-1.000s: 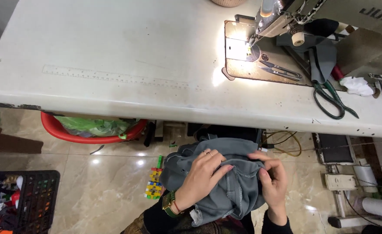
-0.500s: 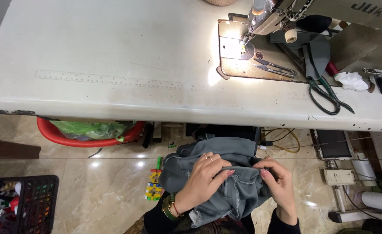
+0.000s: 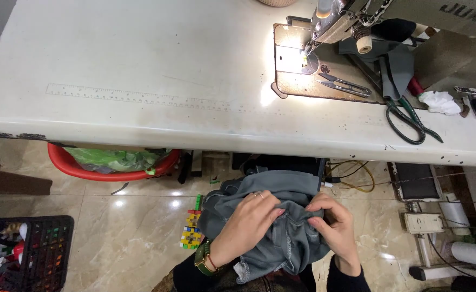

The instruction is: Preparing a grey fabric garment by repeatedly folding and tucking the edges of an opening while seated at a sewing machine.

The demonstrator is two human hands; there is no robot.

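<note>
Bunching in the lap below the white sewing table [image 3: 141,65], the soft, limp grey-blue denim garment [image 3: 281,232] was pinched by left hand [image 3: 249,219] and right hand [image 3: 335,224] together at its stitched seam, the firmest place to grip.

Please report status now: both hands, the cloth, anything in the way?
Left hand and right hand both gripping grey cloth in lap, below table edge. Nothing between hands.
</note>
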